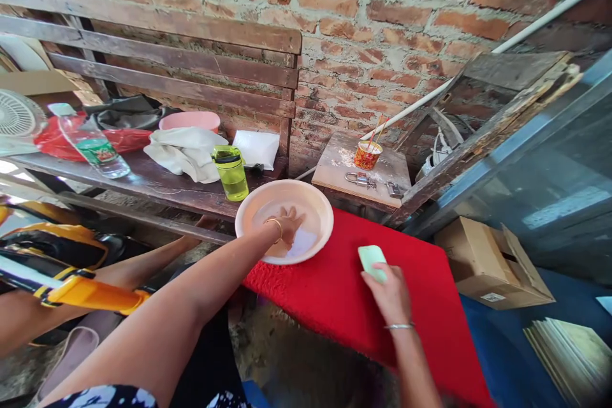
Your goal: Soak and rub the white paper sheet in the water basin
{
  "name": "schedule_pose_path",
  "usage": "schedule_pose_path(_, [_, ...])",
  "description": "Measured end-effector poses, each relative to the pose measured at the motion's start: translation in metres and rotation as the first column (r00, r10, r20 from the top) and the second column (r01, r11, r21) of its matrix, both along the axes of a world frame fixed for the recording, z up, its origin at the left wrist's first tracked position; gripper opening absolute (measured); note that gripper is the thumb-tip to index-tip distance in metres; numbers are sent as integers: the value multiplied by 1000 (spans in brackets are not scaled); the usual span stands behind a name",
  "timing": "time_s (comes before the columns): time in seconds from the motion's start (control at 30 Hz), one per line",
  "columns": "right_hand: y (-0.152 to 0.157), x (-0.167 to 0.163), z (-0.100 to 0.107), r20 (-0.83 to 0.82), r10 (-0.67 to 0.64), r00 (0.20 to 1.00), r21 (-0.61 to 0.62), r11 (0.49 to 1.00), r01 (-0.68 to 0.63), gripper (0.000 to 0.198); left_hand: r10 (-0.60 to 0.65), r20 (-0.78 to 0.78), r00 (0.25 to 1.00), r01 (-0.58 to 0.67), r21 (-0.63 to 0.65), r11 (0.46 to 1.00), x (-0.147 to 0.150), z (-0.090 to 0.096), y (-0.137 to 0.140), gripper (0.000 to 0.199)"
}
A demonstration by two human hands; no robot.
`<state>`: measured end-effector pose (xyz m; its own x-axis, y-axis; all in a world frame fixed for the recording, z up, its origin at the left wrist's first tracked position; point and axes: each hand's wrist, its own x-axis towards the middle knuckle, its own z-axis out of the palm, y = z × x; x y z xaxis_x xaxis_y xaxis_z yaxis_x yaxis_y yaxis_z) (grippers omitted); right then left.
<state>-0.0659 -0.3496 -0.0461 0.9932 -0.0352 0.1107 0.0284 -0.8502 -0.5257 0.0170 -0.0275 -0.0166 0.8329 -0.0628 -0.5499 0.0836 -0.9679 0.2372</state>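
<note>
A pale round basin [243, 217] with water in it stands at the far left end of a red fabric cover [315, 293]. Inside the basin my left hand [285, 226] is lowered to the water, its fingers spread and nothing visible in them. My right hand [389, 293] grips a pale green, round-cornered bar [371, 260] over the red cover. Whether the bar is soap or the top of a brush I cannot make out, as its underside is hidden. It looks close to the fabric; contact is unclear.
Behind the basin, a wooden bench [186, 194] carries a green water bottle [231, 173], white cloth [184, 152] and a plastic bottle [98, 146]. A small wooden table [329, 172] holds a cup [367, 156] and padlocks. A cardboard box [478, 268] stands right; another person's legs [134, 268] are left.
</note>
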Motion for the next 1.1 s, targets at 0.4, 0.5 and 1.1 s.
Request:
schedule_pose_path(0.4, [-115, 33, 2, -76, -334, 940, -186, 931, 315, 45, -125, -154, 980, 153, 184, 971, 2, 10, -3, 154])
schedule_pose_path(0.5, [-130, 39, 0, -28, -386, 922, -123, 917, 380, 52, -135, -148, 980, 159, 164, 973, 4, 2, 1, 155])
schedule_pose_path(1.1, [70, 139, -4, -61, 229, 972, -94, 968, -234, 28, -144, -132, 981, 167, 182, 969, 1, 7, 3, 157])
